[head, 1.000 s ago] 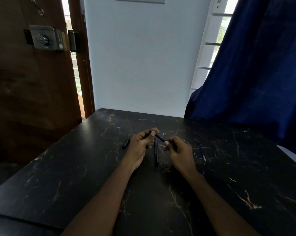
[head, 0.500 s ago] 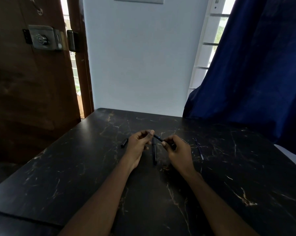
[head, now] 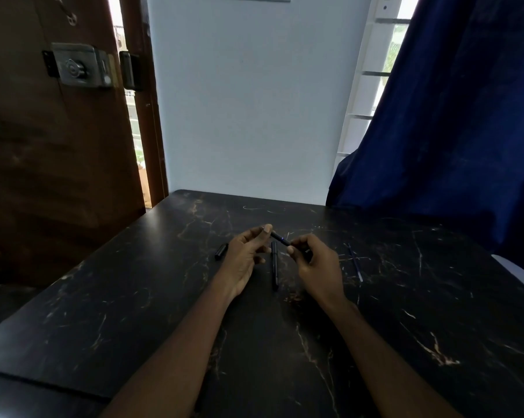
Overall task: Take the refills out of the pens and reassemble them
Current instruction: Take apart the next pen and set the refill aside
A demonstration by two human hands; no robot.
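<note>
Head cam was the only view, so here's what it showed. Both hands were up over the middle of the dark marble-look table [head: 405,297], sharing one short dark pen piece [head: 280,238] slung between them, tilted down toward the right of the frame. Left hand [head: 245,260] had its thumb and fingertips closed on the upper left end, with the other fingers loosely spread. Right hand [head: 318,267] was curled in tight, pinching the lower right end between thumb and forefinger. There was a tiny bluish glint on the piece near the middle, but it was too small to say what it was.

Lying flat on the table between the two hands was a second pen [head: 274,267], dark, running roughly straight up and down in the frame. Left of the left hand sat a small black cap [head: 221,251], just beside the hand and not touching it. Off to the right, well apart from the right hand, a thin refill [head: 354,262] lay on the tabletop.

Background stuff: wooden door [head: 43,161] with a metal lock [head: 78,69] at upper left, and a blue curtain [head: 453,116] filling the upper right.
</note>
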